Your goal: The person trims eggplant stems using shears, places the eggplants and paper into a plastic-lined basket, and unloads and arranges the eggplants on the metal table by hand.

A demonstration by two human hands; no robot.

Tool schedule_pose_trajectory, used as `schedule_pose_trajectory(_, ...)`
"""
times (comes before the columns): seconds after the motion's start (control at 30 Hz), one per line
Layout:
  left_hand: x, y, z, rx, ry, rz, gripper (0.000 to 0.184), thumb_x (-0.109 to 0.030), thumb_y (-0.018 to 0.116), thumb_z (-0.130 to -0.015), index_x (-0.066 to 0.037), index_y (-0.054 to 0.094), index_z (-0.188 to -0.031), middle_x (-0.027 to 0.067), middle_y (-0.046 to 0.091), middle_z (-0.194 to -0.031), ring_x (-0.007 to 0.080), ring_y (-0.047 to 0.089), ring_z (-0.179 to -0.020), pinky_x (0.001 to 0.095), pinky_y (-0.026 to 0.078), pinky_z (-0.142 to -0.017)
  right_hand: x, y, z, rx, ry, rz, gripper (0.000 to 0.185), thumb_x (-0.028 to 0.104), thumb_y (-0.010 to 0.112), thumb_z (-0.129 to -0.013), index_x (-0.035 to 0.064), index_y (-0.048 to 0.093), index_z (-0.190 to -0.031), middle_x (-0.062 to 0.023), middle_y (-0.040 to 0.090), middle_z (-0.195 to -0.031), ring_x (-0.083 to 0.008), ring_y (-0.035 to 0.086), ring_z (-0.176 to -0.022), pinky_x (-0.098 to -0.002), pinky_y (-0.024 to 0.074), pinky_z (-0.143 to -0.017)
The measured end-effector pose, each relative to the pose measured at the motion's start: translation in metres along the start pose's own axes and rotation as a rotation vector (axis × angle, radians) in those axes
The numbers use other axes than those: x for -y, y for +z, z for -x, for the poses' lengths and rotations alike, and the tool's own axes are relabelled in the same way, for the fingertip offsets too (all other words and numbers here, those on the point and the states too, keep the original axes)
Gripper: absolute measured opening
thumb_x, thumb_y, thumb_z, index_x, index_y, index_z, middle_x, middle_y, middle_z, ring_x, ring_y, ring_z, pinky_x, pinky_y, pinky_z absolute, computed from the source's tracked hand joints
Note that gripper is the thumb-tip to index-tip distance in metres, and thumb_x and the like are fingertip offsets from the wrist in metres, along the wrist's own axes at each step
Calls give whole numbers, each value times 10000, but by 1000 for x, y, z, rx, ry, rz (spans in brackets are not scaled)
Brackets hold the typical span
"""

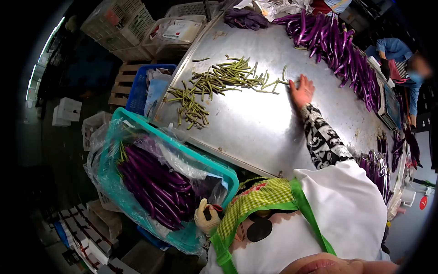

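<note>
My right hand [302, 91], bare, lies with fingers spread on the metal table [255, 123]. Its thumb side is beside the end of a scattered heap of cut green beans [223, 77]. My left hand [206, 218] wears a pale glove and is down in front of my apron, by the near corner of a teal crate [169, 133]. Its fingers are curled in a pinch around a thin red band [215, 208]. Long purple eggplants [155, 187] lie in the crate, inside a clear plastic bag.
A large pile of eggplants [342, 55] covers the table's far right, beside a scale [388, 102]. A blue crate [139, 89] and stacked white baskets [121, 25] stand left of the table. A co-worker [397, 59] in blue handles eggplants at the right.
</note>
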State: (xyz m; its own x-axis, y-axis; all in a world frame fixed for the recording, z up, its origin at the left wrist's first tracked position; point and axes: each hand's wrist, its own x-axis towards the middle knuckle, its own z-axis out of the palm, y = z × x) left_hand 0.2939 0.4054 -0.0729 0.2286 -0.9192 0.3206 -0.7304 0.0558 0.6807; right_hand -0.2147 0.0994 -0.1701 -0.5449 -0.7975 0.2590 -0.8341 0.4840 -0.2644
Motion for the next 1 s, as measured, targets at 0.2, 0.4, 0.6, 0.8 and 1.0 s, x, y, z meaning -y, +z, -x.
schedule_pose_trajectory(0.2, -10, -1, -2, 26, -40, -45, 306, -64, 683, -794, -40, 698, -1099, 89, 645, -837, 280, 616, -744, 384, 505, -686, 179, 39, 4, 18, -394, -362, 650, 511, 641, -863, 11, 541, -1266, -251, 540, -1329, -476, 460, -1250, -550, 305, -1081)
schedule_pose_trajectory(0.4, -17, -5, -2, 59, -122, -139, 285, -72, 665, -799, -23, 698, -1078, 108, 658, -865, 291, 631, -774, 390, 513, -705, 244, -9, 42, 537, -681, -876, 706, 518, 580, -935, 52, 420, -1440, -216, 353, -1522, -376, 321, -1415, -418, 254, -1180)
schedule_pose_trajectory(0.6, -8, -6, 1, 59, -58, -180, 232, -87, 662, -818, -36, 706, -1039, 100, 661, -839, 281, 614, -704, 386, 505, -638, 79, 47, -116, 43, -280, -460, 460, 295, 562, -965, 19, 508, -1329, -243, 527, -1341, -388, 487, -1272, -463, 402, -1068)
schedule_pose_trajectory(0.8, 0, -3, 6, 13, -65, -184, 255, -51, 687, -772, -42, 709, -1026, 121, 661, -863, 312, 616, -733, 406, 511, -665, -34, 31, -209, 2, -339, 325, 305, 95, 463, -904, 45, 551, -1193, -177, 570, -1289, -349, 608, -1135, -454, 541, -885)
schedule_pose_trajectory(1.0, -28, -4, -4, -49, -208, -208, 247, -68, 723, -764, -74, 728, -1011, 116, 699, -935, 311, 656, -827, 385, 535, -746, -34, 56, -242, 250, -253, 463, 505, 196, 490, -933, 86, 436, -1424, -200, 519, -1378, -328, 601, -1173, -446, 494, -971)
